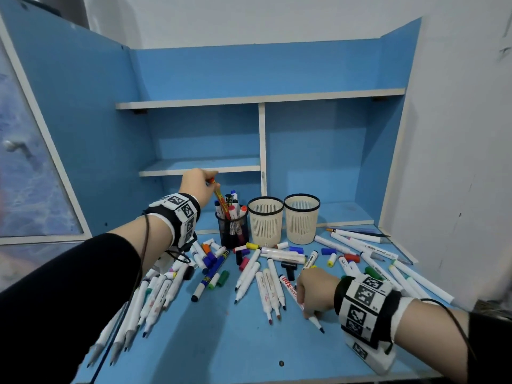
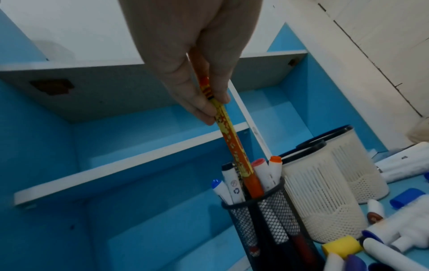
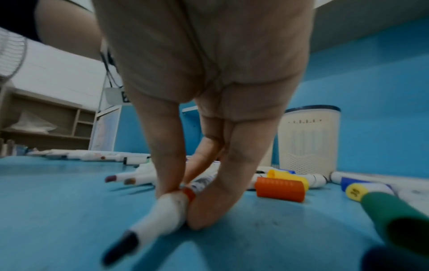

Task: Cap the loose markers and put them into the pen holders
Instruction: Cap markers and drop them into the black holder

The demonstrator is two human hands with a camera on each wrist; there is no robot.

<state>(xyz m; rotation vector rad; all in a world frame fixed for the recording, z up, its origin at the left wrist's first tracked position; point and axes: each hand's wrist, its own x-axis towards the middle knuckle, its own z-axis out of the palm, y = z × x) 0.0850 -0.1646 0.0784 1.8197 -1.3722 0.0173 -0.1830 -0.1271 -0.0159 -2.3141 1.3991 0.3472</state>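
My left hand (image 1: 198, 184) (image 2: 209, 104) pinches the top of an orange-and-yellow patterned marker (image 1: 220, 199) (image 2: 234, 146), whose lower end stands inside the black mesh pen holder (image 1: 232, 230) (image 2: 267, 220) among several capped markers. My right hand (image 1: 314, 293) (image 3: 185, 201) is down on the blue desk (image 1: 221, 342), fingers pinching an uncapped white whiteboard marker (image 1: 300, 302) (image 3: 162, 214) with a dark tip that lies on the surface. Many uncapped white markers and loose coloured caps are scattered across the desk.
Two cream plastic pen holders (image 1: 265, 221) (image 1: 301, 217) stand to the right of the black one. An orange cap (image 3: 279, 188), a yellow cap (image 3: 287, 177) and a green cap (image 3: 394, 216) lie near my right hand. Blue shelves (image 1: 199, 166) rise behind.
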